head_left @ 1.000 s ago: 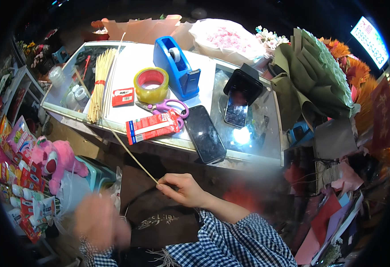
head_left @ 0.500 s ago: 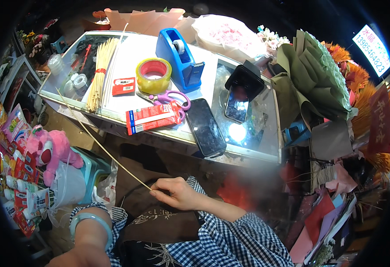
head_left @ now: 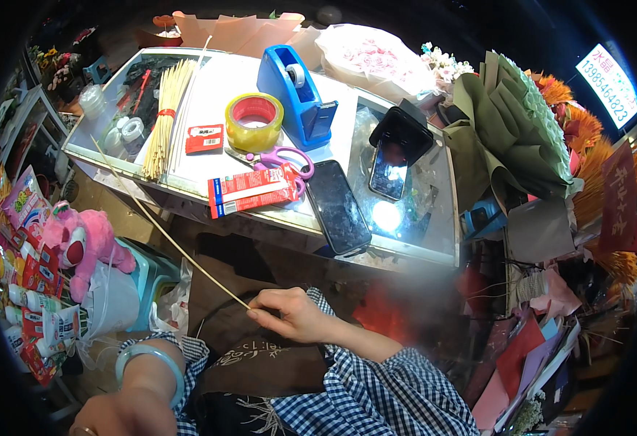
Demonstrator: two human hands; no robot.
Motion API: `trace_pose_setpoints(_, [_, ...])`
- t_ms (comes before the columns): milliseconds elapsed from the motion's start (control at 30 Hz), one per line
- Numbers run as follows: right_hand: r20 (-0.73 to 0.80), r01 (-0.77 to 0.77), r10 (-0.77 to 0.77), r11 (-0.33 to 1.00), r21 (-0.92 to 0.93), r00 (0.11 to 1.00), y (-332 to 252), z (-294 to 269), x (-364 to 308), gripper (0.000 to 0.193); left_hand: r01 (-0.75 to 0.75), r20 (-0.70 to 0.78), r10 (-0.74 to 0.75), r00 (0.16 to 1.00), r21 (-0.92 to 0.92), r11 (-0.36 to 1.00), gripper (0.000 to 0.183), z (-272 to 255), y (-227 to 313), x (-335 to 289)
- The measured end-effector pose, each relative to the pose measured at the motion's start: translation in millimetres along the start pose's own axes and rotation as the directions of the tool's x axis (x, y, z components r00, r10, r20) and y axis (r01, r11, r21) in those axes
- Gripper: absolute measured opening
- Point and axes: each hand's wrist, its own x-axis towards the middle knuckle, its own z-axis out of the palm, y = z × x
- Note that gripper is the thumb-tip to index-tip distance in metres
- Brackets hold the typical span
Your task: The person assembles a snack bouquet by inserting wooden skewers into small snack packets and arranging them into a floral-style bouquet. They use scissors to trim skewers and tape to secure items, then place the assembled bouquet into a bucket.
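In my right hand, above my brown apron, a thin bamboo stick is pinched at one end between thumb and fingers. Its far tip slants up and left to the near edge of the table. Low on the left, my left hand is blurred and cut off by the lower edge, with its fingers mostly out of sight. A pale green bangle circles that wrist. On the table a bundle of similar sticks is tied with a red band.
The white table carries yellow tape, a blue tape dispenser, purple-handled scissors, a red packet and a black phone. Snack packets and a pink plush toy stand left; wrapped bouquets and paper sheets are right.
My left hand has come up slightly further into view, and a ring on it now shows. The right hand and the stick have hardly moved.
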Motion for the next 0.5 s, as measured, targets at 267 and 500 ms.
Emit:
trace_pose_setpoints(267, [-0.017, 0.003, -0.005, 0.99, -0.143, 1.0, -1, -20, 3, 0.01, 0.094, 0.507, -0.753, 0.419, 0.801, 0.592, 0.037, -16, -26, -79])
trace_pose_setpoints(500, [0.04, 0.053, -0.047, 0.986, -0.16, 0.998, -10, -28, 18, 0.012, 0.333, 0.415, -0.828, 0.377, 0.774, 0.539, 0.032, -27, -12, -126])
